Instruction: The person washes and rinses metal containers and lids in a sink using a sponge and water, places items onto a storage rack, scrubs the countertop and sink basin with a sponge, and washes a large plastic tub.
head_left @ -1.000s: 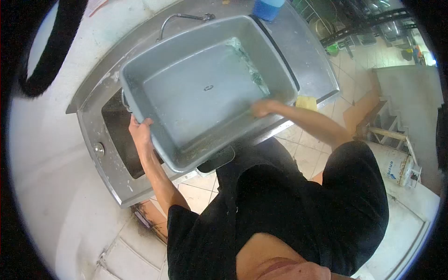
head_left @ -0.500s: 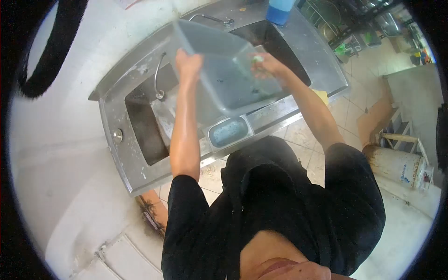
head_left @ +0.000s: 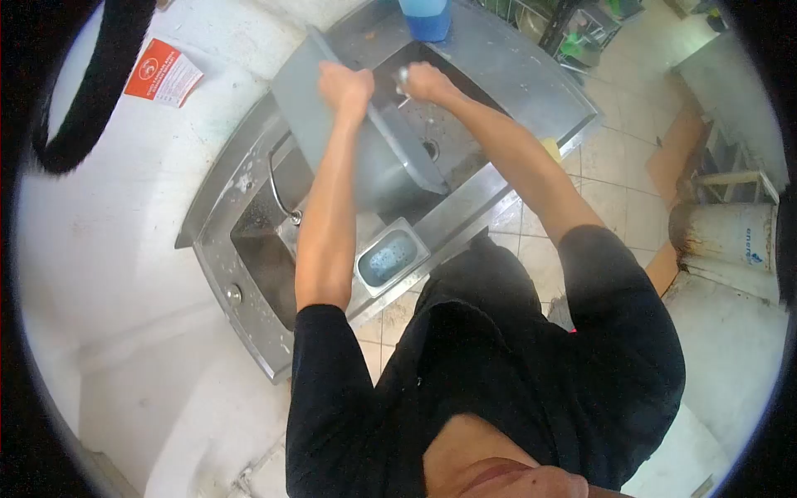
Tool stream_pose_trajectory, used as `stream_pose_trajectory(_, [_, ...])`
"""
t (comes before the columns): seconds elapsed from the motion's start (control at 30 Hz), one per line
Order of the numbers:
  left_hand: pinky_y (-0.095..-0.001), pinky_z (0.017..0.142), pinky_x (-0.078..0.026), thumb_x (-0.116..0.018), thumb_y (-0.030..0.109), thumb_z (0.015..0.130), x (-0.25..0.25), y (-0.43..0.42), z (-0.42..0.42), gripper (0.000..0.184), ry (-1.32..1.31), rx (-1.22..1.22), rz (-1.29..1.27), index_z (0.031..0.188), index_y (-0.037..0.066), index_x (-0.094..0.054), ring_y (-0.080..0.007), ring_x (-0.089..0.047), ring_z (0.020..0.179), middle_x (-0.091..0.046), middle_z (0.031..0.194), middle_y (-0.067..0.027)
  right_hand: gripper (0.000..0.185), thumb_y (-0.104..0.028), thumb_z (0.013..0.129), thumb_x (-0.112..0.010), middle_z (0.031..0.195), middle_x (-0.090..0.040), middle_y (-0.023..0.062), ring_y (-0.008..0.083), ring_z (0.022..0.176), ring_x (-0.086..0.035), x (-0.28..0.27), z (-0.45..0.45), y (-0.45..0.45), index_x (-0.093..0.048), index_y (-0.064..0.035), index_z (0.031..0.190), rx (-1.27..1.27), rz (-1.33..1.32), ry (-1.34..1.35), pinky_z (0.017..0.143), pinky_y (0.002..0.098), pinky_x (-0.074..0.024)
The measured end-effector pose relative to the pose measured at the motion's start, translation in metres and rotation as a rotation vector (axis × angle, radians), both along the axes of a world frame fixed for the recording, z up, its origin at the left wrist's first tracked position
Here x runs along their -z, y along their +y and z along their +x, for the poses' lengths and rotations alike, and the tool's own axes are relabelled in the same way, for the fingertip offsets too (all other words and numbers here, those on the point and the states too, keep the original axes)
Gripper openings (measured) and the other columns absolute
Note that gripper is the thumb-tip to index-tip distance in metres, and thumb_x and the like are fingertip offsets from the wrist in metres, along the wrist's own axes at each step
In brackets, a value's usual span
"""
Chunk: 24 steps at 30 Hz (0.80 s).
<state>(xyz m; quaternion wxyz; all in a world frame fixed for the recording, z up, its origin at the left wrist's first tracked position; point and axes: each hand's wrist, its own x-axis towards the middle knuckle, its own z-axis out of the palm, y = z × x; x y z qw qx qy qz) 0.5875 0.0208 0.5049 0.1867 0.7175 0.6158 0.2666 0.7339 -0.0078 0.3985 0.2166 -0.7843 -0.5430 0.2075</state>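
Note:
My left hand (head_left: 344,85) is closed on the rim of a large translucent plastic tub (head_left: 378,170). The tub is tipped on its side over the sinks, its opening turned to the right. Over the right sink basin (head_left: 457,129), my right hand (head_left: 427,83) is closed, with a small whitish, shiny bit showing at its fingertips that I cannot make out. It is apart from the tub's rim. Below the tub, a small metal pan (head_left: 390,256) of bluish, sudsy liquid sits at the sink's front edge.
A curved faucet (head_left: 278,191) rises beside the left basin (head_left: 266,241). A blue container (head_left: 427,21) stands on the back right counter. Something yellow (head_left: 551,149) lies at the front edge. A rusty white cylinder (head_left: 722,232) is to the right, and a red-and-white notice (head_left: 163,73) is on the wall.
The tub has turned from facing me to lying on its side. My right hand has come out from the tub and is now over the right basin. The view has shifted.

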Motion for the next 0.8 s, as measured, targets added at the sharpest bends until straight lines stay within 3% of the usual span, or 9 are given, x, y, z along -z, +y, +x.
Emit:
stream_pose_trajectory(0.17, [-0.0425, 0.084, -0.052, -0.072, 0.011, 0.066, 0.044, -0.006, 0.053, 0.049, 0.133, 0.02, 0.026, 0.104, -0.009, -0.05, -0.0427, -0.064, 0.094, -0.064, 0.093, -0.0284, 0.038, -0.033, 0.086, -0.053, 0.097, -0.068, 0.02, 0.0328, 0.089, -0.067, 0.162, 0.064, -0.016, -0.067, -0.0024, 0.104, -0.001, 0.013, 0.089, 0.074, 0.0429, -0.0528])
stream_pose_trajectory(0.23, [-0.0412, 0.084, -0.052, -0.072, 0.015, 0.066, 0.05, 0.013, 0.066, 0.048, 0.099, 0.099, -0.015, 0.103, -0.008, -0.053, -0.0403, -0.065, 0.093, -0.065, 0.091, -0.0264, 0.028, -0.031, 0.086, -0.053, 0.077, -0.064, 0.0087, 0.0188, 0.064, -0.062, 0.063, 0.072, -0.065, -0.065, -0.0059, 0.09, 0.182, 0.038, 0.958, 0.054, 0.0336, -0.0482])
stream_pose_trajectory(0.3, [-0.0399, 0.084, -0.053, -0.072, 0.022, 0.067, 0.062, 0.046, 0.076, 0.05, 0.234, 0.106, -0.044, 0.104, -0.008, -0.056, -0.0369, -0.066, 0.093, -0.067, 0.092, -0.0248, 0.016, -0.027, 0.086, -0.057, 0.067, -0.054, -0.0002, 0.0083, 0.053, -0.048, -0.027, 0.069, -0.108, -0.06, -0.0107, 0.086, 0.09, 0.07, 1.256, 0.044, 0.0256, -0.0387])
stream_pose_trajectory(0.37, [-0.0449, 0.082, -0.053, -0.071, 0.02, 0.065, 0.055, 0.066, 0.081, 0.058, 0.178, 0.215, -0.272, 0.109, -0.014, -0.056, -0.0411, -0.065, 0.097, -0.064, 0.1, -0.0332, 0.015, -0.024, 0.085, -0.06, 0.071, -0.057, 0.0009, 0.0095, 0.055, -0.051, -0.064, 0.042, -0.125, -0.06, -0.0107, 0.092, -0.076, 0.056, 1.188, 0.047, 0.0257, -0.0415])
stream_pose_trajectory(0.43, [-0.0378, 0.089, -0.049, -0.071, 0.031, 0.073, 0.065, 0.092, 0.079, 0.048, 0.287, 0.25, -0.438, 0.11, 0.0, -0.065, -0.0309, -0.065, 0.101, -0.066, 0.102, -0.026, 0.024, -0.018, 0.081, -0.063, 0.082, -0.059, 0.0009, 0.0084, 0.064, -0.057, -0.082, 0.004, -0.14, -0.059, -0.0096, 0.103, -0.379, 0.047, 1.09, 0.055, 0.0243, -0.0456])
stream_pose_trajectory(0.57, [-0.033, 0.077, -0.054, -0.064, 0.027, 0.082, 0.082, 0.116, 0.051, 0.035, 0.356, 0.61, -0.572, 0.102, -0.001, -0.068, -0.0262, -0.064, 0.1, -0.066, 0.092, -0.0233, 0.031, -0.022, 0.078, -0.067, 0.095, -0.065, 0.0193, 0.0331, 0.088, -0.063, -0.019, -0.118, -0.143, -0.063, -0.0034, 0.102, -0.909, -0.062, 0.745, 0.077, 0.0412, -0.0485])
stream_pose_trajectory(0.67, [-0.0338, 0.077, -0.054, -0.062, 0.018, 0.083, 0.111, 0.127, 0.013, 0.039, 0.804, 1.018, -0.049, 0.117, -0.001, -0.061, -0.0278, -0.062, 0.103, -0.065, 0.098, -0.022, 0.03, -0.021, 0.077, -0.065, 0.098, -0.066, 0.0207, 0.035, 0.094, -0.063, 0.007, -0.154, -0.138, -0.066, -0.0039, 0.101, -1.05, -0.206, 0.51, 0.081, 0.0434, -0.0487])
stream_pose_trajectory(0.77, [-0.0393, 0.087, -0.052, -0.066, 0.016, 0.083, 0.07, 0.065, -0.003, 0.058, -0.467, 0.277, -0.76, 0.137, 0.006, -0.046, -0.0322, -0.06, 0.107, -0.061, 0.113, -0.0202, 0.052, -0.029, 0.074, -0.068, 0.106, -0.065, 0.0196, 0.0339, 0.101, -0.062, 0.075, -0.176, -0.12, -0.061, -0.0111, 0.122, -1.038, -0.286, 0.356, 0.091, 0.0431, -0.0472])
stream_pose_trajectory(0.8, [-0.0505, 0.102, -0.041, -0.074, 0.027, 0.079, 0.107, 0.088, -0.028, 0.079, -0.574, 0.366, -0.89, 0.146, 0.019, -0.034, -0.0423, -0.057, 0.108, -0.055, 0.13, -0.0176, 0.065, -0.033, 0.072, -0.07, 0.111, -0.064, 0.0195, 0.0345, 0.102, -0.062, 0.082, -0.174, -0.118, -0.056, -0.014, 0.132, -0.997, -0.345, 0.35, 0.097, 0.0418, -0.0456])
